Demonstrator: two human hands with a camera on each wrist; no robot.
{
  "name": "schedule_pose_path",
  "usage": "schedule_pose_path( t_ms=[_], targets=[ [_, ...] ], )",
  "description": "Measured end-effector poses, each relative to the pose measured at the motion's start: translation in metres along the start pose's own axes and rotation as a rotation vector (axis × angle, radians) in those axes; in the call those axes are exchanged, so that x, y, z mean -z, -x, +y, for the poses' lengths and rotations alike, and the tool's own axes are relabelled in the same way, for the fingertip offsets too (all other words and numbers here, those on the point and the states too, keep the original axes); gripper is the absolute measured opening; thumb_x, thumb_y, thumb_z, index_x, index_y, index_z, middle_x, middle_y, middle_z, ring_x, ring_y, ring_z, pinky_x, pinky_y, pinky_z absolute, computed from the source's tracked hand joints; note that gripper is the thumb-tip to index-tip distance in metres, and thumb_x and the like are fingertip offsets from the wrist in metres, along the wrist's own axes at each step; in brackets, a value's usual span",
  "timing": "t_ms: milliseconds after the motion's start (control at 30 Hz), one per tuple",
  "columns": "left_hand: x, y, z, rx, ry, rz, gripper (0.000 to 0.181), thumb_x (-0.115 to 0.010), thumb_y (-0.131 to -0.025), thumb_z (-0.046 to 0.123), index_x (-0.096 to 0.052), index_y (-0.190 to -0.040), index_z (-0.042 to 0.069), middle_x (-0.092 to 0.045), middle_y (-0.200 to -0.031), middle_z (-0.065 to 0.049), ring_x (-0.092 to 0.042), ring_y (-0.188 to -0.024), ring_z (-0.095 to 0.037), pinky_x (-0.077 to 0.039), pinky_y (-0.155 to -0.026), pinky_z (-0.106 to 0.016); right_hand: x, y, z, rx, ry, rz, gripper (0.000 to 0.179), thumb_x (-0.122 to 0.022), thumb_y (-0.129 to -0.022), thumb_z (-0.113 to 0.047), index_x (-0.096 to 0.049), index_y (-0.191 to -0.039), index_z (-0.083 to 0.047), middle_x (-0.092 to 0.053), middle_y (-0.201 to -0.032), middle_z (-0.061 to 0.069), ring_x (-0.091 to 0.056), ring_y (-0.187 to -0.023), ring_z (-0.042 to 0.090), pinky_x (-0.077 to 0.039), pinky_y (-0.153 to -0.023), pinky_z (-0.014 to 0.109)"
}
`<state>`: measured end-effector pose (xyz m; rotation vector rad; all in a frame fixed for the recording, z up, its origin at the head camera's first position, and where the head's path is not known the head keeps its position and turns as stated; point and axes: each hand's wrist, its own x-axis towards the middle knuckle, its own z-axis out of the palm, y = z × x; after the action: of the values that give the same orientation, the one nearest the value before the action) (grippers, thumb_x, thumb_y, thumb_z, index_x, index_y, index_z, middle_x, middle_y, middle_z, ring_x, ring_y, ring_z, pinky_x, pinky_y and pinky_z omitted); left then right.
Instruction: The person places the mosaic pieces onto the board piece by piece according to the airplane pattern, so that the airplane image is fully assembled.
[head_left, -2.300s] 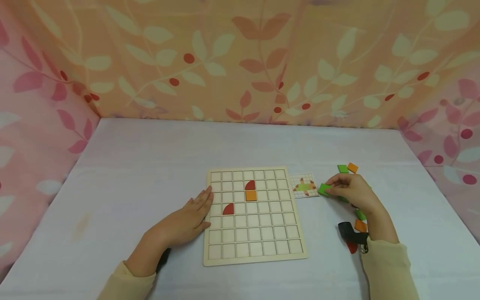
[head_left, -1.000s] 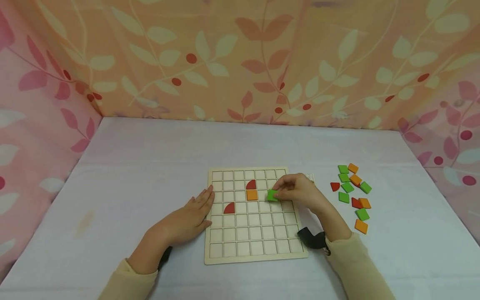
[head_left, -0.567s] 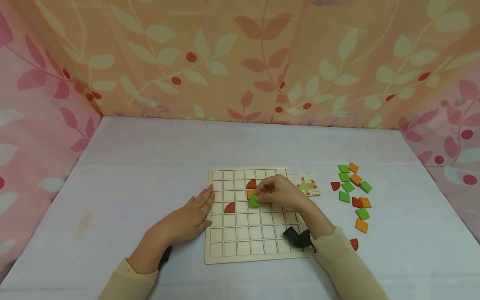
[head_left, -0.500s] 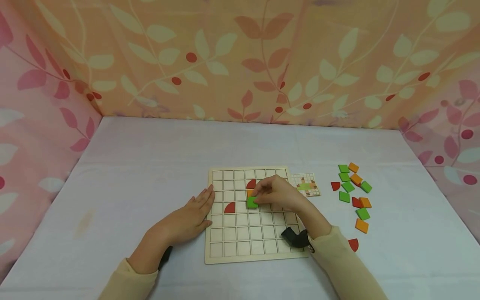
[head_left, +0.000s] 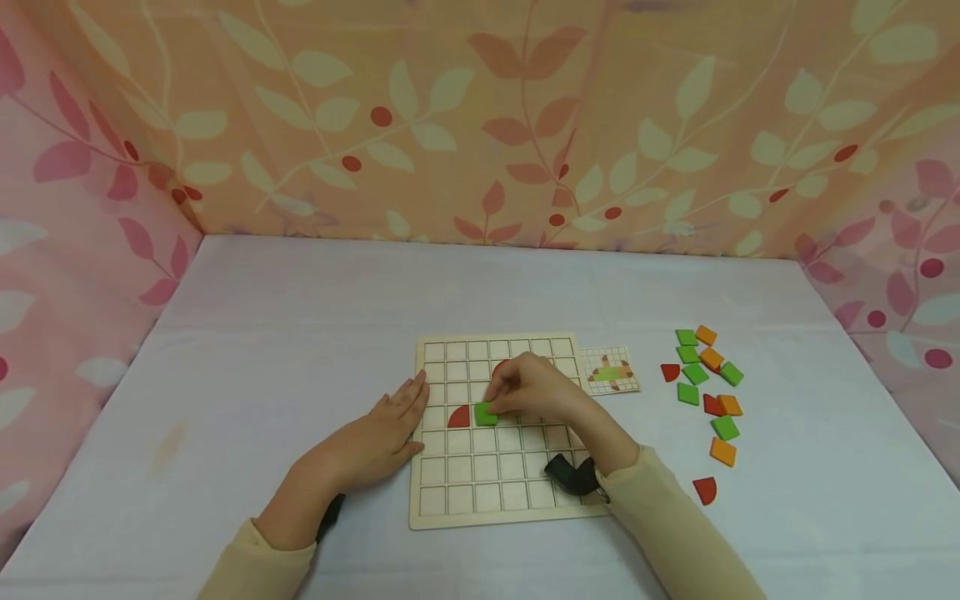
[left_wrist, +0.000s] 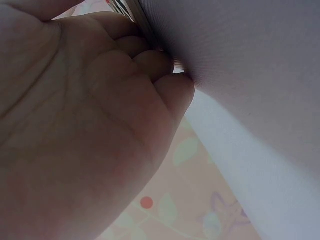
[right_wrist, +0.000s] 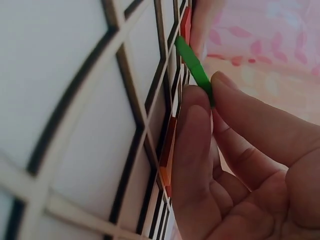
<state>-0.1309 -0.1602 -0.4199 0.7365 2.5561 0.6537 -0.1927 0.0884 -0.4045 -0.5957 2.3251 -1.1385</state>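
Near the centre of the head view, the right hand (head_left: 534, 388) pinches a green tile (head_left: 486, 415) just right of a red quarter-round piece (head_left: 459, 417). The left hand (head_left: 371, 433) lies straight-fingered against the left edge of the grid board (head_left: 510, 521). The tile looks tilted in the right wrist view; released unevenly, it could sit crooked or nudge the red piece. Compared with half a second ago, the tile is further left, out of the orange square's (right_wrist: 166, 175) column; the left hand stays put.
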Motion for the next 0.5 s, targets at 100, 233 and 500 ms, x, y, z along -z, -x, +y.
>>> schedule_pose_path(
  t_ms=[100, 233, 500],
  targets=[
    [0.0004, 0.0001, 0.0007, 0.002, 0.002, -0.002, 0.068, -0.051, -0.097, 0.019, -0.014, -0.148, -0.006, 0.000, -0.157, -0.016, -0.006, -0.143, -0.031, -0.013, -0.114, -0.048, -0.0016, -0.0016, -0.0007, -0.025, 0.021, 0.003, 0.006, -0.076, -0.077, -0.006, -0.071, -0.080, -0.004, -0.066, -0.073, -0.003, -0.060, -0.065, 0.009, -0.049, -0.065, 0.026],
    [0.0010, 0.0004, 0.0015, 0.007, 0.007, -0.001, 0.068, -0.052, -0.097, 0.018, -0.014, -0.148, -0.006, -0.001, -0.157, -0.016, -0.006, -0.143, -0.031, -0.014, -0.114, -0.048, -0.0035, -0.0029, -0.0015, -0.021, 0.069, 0.019, 0.007, -0.078, -0.076, -0.008, -0.072, -0.079, -0.006, -0.064, -0.071, -0.005, -0.058, -0.066, 0.009, -0.049, -0.065, 0.025],
    [0.0004, 0.0007, 0.0018, 0.010, 0.006, 0.001, 0.068, -0.052, -0.097, 0.018, -0.014, -0.148, -0.006, -0.001, -0.157, -0.015, -0.006, -0.143, -0.030, -0.014, -0.114, -0.047, -0.0063, -0.0040, -0.0026, -0.041, 0.118, 0.040, 0.007, -0.079, -0.076, -0.010, -0.072, -0.077, -0.010, -0.063, -0.068, -0.007, -0.056, -0.065, 0.009, -0.047, -0.064, 0.025]
  ],
)
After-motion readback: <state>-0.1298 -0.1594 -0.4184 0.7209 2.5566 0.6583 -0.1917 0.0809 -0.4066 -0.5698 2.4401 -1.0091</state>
